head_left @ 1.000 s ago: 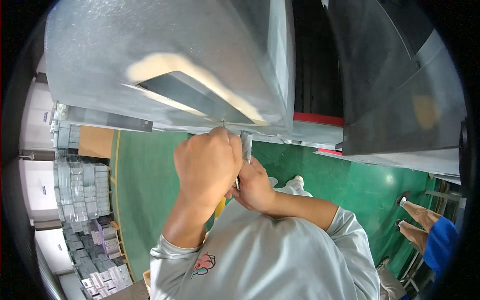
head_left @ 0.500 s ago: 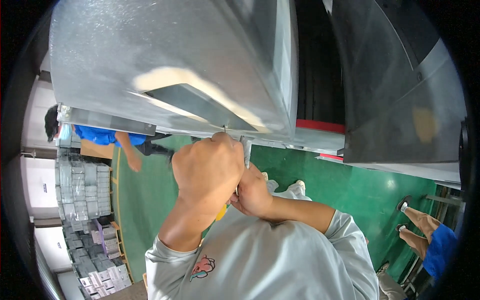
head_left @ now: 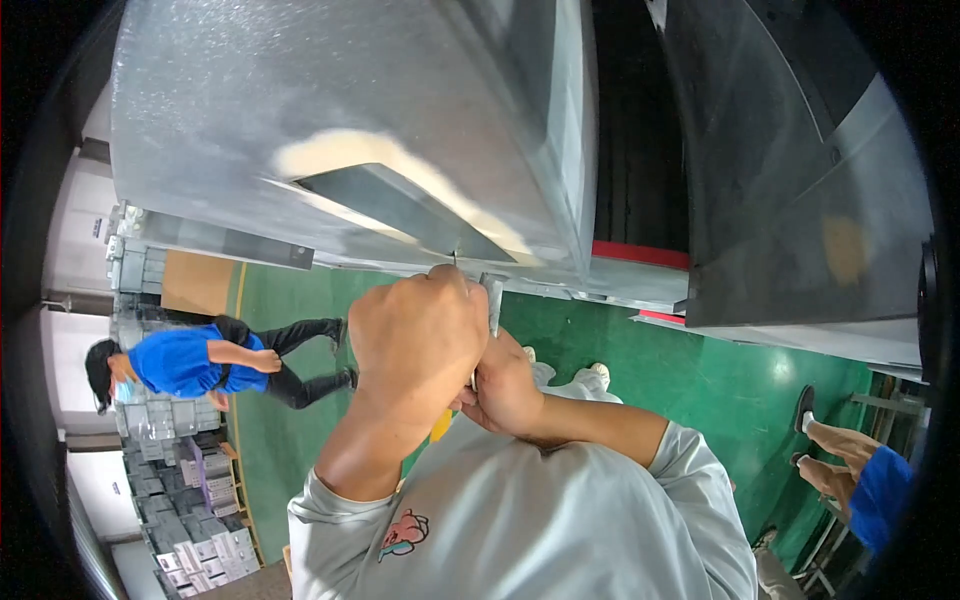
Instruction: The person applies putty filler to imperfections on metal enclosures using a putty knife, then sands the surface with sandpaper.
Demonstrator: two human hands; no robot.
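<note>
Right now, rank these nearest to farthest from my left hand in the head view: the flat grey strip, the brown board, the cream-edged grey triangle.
From your left hand:
1. Flat grey strip, just to its right.
2. Cream-edged grey triangle, ahead, on the panel.
3. Brown board, far left.

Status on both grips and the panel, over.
Left grip fisted by edge of grey panel. Right grip beside it, apparently holding flat grey strip. Nothing visibly blocking; blue-shirted co-worker off left.

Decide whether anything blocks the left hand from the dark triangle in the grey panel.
Nothing visible blocks the left hand; only a thin tip shows between its knuckles and the dark triangle in the grey panel.
</note>
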